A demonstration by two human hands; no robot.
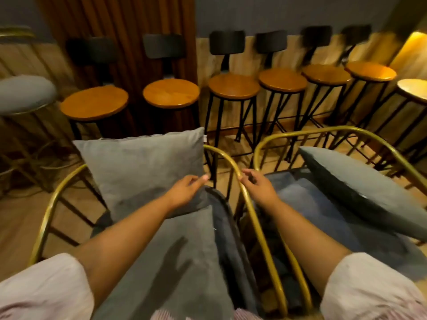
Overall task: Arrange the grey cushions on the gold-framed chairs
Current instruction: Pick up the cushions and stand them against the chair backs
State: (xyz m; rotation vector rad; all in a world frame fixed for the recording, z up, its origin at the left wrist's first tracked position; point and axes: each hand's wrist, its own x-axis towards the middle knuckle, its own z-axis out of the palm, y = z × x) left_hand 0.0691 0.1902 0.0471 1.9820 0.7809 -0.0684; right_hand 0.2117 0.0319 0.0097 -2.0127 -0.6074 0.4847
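Two gold-framed chairs are standing side by side, their curved brass-coloured rails nearly touching in the middle. The left chair (233, 167) is carrying an upright grey cushion (143, 167), square and soft, which is leaning against the backrest at a slight tilt, its top edge rising above the rail. A second grey cushion (184, 257) is lying flat on the same seat, its far edge tucking under the upright one. The right chair (323, 132) is holding a darker grey cushion (362, 192), which is resting tilted along its right side over the blue-grey seat pad.
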